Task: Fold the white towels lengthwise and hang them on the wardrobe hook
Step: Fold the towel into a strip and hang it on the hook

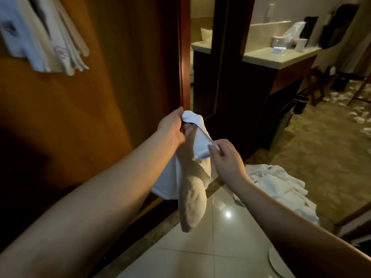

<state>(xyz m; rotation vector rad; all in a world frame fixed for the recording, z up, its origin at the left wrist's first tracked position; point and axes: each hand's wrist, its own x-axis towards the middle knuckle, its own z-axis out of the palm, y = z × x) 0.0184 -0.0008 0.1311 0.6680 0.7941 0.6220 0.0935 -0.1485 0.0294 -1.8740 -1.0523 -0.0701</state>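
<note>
I see my left hand (172,127) raised in front of the wardrobe door (100,87), fingers and thumb curled round the top corner of a white towel (197,157), so that hand is clamped on the cloth. My right hand (224,157) sits just beside it, lower and to the right, and its thumb and fingertips pinch the towel's folded edge; both grips are closed on the same piece. The towel bunches between the 2 hands and its loose end hangs down below them over the tiled floor (210,247), touching nothing there that I can make out. High on the left, more white towels (46,37) hang against the wardrobe; the hook itself is hidden behind them, so I cannot tell how they are fastened. On the floor to the right of my right forearm lies a heap of white cloth (281,187), partly on the tile and partly on the carpet (321,147). Farther back stands a counter (281,57) with a white cup (301,45), a plastic bag (295,31) and a small clear box (279,42) on it; what the box or the bag holds is too blurred to tell. A dark bin (300,104) stands by the counter's side, its inside not visible. Scraps of white paper (357,115) are scattered over the carpet at far right.
</note>
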